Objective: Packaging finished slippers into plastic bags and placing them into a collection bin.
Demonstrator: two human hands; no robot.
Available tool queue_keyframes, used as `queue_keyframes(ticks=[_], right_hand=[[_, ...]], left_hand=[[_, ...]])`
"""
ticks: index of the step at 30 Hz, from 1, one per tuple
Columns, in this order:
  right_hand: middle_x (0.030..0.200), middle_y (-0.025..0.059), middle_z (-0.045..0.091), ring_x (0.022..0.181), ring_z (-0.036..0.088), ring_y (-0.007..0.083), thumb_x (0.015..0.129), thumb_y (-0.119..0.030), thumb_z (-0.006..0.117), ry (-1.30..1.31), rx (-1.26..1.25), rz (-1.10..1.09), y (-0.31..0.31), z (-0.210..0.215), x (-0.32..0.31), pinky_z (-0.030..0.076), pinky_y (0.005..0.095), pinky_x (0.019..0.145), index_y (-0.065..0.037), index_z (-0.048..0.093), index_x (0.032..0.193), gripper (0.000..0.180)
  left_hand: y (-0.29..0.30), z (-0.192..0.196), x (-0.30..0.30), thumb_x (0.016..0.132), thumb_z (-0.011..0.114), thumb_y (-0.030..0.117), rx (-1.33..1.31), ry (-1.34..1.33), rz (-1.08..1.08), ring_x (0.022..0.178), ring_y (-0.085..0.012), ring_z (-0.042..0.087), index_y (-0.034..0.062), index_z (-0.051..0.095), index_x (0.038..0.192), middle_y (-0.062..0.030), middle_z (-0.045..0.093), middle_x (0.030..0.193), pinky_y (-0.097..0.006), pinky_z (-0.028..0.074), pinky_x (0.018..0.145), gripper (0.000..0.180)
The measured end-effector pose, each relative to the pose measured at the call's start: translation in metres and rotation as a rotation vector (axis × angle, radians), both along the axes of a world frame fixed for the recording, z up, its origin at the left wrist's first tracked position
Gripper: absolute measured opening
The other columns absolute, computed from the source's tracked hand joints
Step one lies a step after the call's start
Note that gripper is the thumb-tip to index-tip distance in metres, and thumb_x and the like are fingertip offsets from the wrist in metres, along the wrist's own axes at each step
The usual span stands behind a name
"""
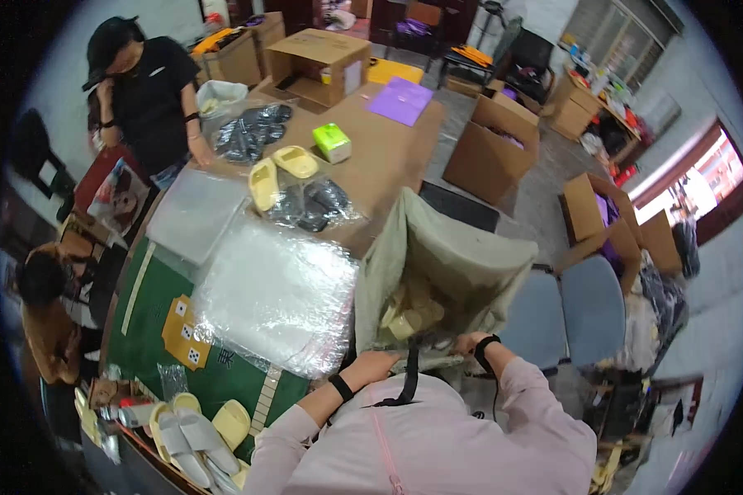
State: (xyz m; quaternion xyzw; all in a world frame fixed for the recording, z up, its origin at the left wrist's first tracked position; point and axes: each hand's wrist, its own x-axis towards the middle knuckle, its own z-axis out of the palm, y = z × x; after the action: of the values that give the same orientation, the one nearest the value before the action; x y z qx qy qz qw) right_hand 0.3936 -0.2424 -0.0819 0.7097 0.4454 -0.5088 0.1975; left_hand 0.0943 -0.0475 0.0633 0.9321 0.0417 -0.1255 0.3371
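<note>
In front of my body stands a large grey-green cloth sack [479, 256], its mouth wide open. Pale yellow slippers [413, 309] lie in a heap down inside it. My left hand [377, 364] is closed at the near left edge of the sack, its fingertips partly hidden. At the near right edge my right hand [470, 341] is closed on the cloth. A bit of clear plastic shows between the hands, just under the slippers. Left of the sack, a stack of clear plastic bags [272, 289] lies on the table.
Bagged black slippers [314, 202], a yellow pair [264, 183] and a green tissue pack [332, 142] sit on the brown tabletop [380, 157]. More slippers [194, 445] fill a box at lower left. A blue-grey chair [590, 309] stands right. Two people are at the left.
</note>
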Motion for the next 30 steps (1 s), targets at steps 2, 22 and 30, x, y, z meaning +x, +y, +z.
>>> queue_keyframes(ticks=[2,22,30], right_hand=[[0.093,0.0200,0.061,0.087,0.057,0.0357,0.078,-0.033,0.048,0.007,0.323,0.105,0.077,0.082,-0.026,0.045,0.0412,0.074,-0.003,0.064,0.090,0.035],[0.121,0.0167,0.049,0.113,0.045,0.0250,0.078,-0.049,0.056,0.399,0.935,-1.228,0.553,0.103,0.012,0.035,0.0360,0.093,0.002,0.049,0.118,0.065],[0.100,0.0180,0.061,0.096,0.056,0.0326,0.075,-0.030,0.059,-0.129,0.928,-0.664,0.546,0.063,-0.022,0.042,0.0409,0.083,-0.002,0.064,0.090,0.032]], left_hand=[[0.010,0.000,-0.012,0.071,0.057,0.011,0.000,0.087,0.027,0.082,-0.0324,0.058,0.0121,0.048,0.118,-0.0144,0.059,0.086,-0.043,0.047,0.066,0.048],[0.042,-0.016,-0.023,0.073,0.054,0.019,-0.156,0.110,0.529,0.077,-0.0356,0.060,0.0009,0.063,0.077,-0.0199,0.061,0.080,-0.044,0.047,0.068,0.021],[0.043,-0.006,-0.031,0.073,0.052,0.018,-0.136,0.191,0.683,0.077,-0.0350,0.060,0.0000,0.062,0.077,-0.0201,0.061,0.079,-0.045,0.048,0.065,0.020]])
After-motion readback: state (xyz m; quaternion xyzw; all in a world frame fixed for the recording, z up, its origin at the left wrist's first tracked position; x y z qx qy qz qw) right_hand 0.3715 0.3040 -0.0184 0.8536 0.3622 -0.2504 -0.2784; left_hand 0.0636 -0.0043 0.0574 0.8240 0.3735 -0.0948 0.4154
